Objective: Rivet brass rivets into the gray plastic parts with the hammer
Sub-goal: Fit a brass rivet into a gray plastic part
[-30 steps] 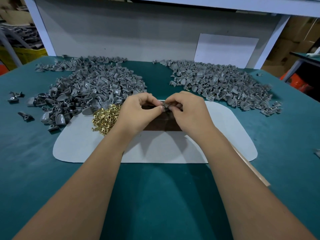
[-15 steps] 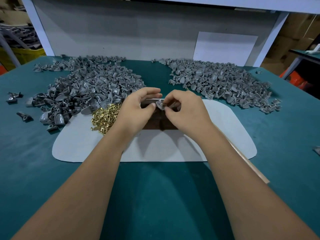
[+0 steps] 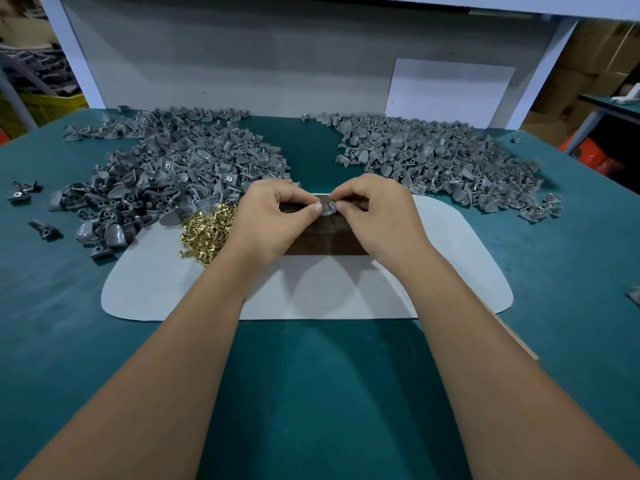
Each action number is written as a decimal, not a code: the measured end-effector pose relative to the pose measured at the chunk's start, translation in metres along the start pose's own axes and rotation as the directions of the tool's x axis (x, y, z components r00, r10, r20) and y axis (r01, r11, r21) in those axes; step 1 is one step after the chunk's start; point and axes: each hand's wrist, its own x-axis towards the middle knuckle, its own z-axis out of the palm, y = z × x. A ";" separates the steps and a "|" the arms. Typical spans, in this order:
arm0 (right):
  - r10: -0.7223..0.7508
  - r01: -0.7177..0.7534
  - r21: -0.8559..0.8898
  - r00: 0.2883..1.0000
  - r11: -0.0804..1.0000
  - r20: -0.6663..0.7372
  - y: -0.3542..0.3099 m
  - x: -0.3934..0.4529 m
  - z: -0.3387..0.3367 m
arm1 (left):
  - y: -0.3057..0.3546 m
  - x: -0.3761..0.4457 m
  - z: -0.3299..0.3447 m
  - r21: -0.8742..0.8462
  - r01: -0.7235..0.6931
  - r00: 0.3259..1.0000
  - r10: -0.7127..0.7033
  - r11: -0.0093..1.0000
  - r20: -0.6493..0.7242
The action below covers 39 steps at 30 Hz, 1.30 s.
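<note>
pinching with both hands over the dark block (image 3: pixel 323 237), i have my left hand (image 3: pixel 273 216) and right hand (image 3: pixel 377 216) meeting at one gray part (image 3: pixel 328 210). the left thumb and forefinger are curled in and nip its near edge; the right fingers are curled onto its far side, with a rivet (image 3: pixel 326 203) showing as a speck of brass right at the fingertips. whether that rivet is seated in the hole or only resting on it is too small to tell, and which hand really has the rivet i cannot say for sure.

just left of my left hand lies the loose heap of rivets (image 3: pixel 207 233) on the pale mat (image 3: pixel 450 271). beyond it, the left pile (image 3: pixel 166 174) of gray parts sprawls over the green counter (image 3: pixel 311 393); the right pile (image 3: pixel 443 164) shows bits of brass here and there, so i judge those are done. no hammer is plainly in view; only a wooden strip (image 3: pixel 516 336) shows past my right forearm, maybe a handle.

risks as i see them: the rivet is tiny and held only by fingertips, so a slight slip could drop it onto the block or mat. if it sits crooked in the hole, a blow would bend it or crack the plastic. letting go with one hand to reach for the hammer could let the part tip off the block.
</note>
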 end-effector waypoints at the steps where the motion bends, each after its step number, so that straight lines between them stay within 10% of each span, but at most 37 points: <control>1: 0.002 -0.002 0.001 1.000 1.000 -0.004 0.000 0.000 0.000 | 0.000 0.000 0.001 0.012 -0.012 1.000 0.012 1.000 0.001; 25: -0.095 0.084 -0.266 0.995 0.960 -0.029 -0.003 0.014 0.019 | -0.002 0.005 0.004 0.085 -0.210 0.978 0.209 0.974 0.018; 39: 0.007 -0.006 0.009 0.996 1.000 -0.088 -0.005 0.004 0.007 | -0.004 0.005 0.005 0.050 -0.092 0.996 0.092 0.994 0.018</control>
